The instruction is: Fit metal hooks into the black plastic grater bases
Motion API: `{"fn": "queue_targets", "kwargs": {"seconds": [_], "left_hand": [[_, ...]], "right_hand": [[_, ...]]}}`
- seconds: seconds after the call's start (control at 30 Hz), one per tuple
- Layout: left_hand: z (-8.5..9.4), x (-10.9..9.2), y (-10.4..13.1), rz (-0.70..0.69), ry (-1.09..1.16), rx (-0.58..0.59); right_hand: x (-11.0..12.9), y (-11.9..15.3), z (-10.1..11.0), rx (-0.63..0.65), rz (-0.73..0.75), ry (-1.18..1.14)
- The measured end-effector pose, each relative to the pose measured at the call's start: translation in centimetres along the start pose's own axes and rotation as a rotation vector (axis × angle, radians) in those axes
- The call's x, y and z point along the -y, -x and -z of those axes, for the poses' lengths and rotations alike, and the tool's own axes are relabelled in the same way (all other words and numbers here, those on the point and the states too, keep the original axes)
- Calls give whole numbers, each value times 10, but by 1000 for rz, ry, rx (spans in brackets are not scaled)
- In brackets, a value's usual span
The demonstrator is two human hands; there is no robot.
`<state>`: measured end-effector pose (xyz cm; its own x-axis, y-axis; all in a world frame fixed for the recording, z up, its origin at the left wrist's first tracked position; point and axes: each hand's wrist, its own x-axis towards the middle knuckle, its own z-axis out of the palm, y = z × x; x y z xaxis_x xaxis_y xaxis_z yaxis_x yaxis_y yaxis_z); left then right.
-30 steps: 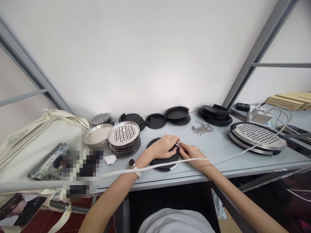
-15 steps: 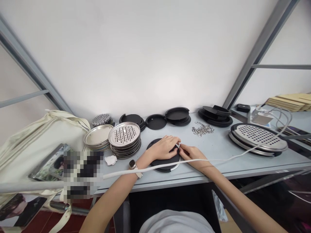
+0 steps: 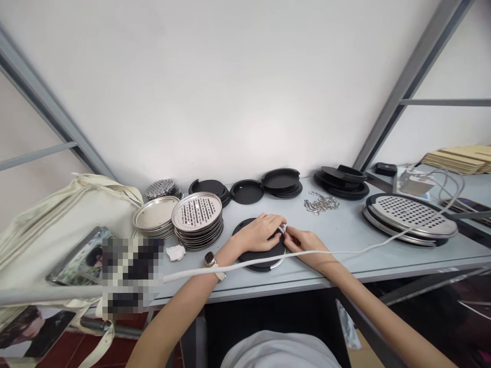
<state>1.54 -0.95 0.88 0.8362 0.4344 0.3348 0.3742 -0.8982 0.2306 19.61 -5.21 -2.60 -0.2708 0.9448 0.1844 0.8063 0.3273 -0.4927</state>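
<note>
A round black disc with a thin silver rim along its right side lies near the front edge of the grey table. My left hand rests on top of it, fingers curled over toward its upper right rim. At that same rim, my right hand pinches with thumb and fingertips; a small pale strip shows between the two hands. The fingertips hide where the rim and disc meet. Behind my left hand, to the left, is a stack of silver perforated grater discs.
Plain silver discs and black discs stand along the wall. Small metal hooks lie in a pile. Large perforated plates are stacked at right. A white cable crosses in front of my forearms. A cloth bag hangs at left.
The view has shifted very slightly. Both hands stay at the black disc's rim with almost the same grip.
</note>
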Motion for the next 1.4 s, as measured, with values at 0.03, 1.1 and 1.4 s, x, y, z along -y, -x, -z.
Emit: {"fn": "queue_targets", "kwargs": {"seconds": [0.03, 1.1, 1.4], "left_hand": [[0, 0, 0, 2, 0, -1], [-1, -5, 2, 34, 73, -51], [2, -6, 2, 8, 32, -42]], "right_hand": [[0, 0, 0, -5, 0, 0], [-3, 0, -1, -4, 25, -20], [-4, -1, -1, 35, 0, -15]]}}
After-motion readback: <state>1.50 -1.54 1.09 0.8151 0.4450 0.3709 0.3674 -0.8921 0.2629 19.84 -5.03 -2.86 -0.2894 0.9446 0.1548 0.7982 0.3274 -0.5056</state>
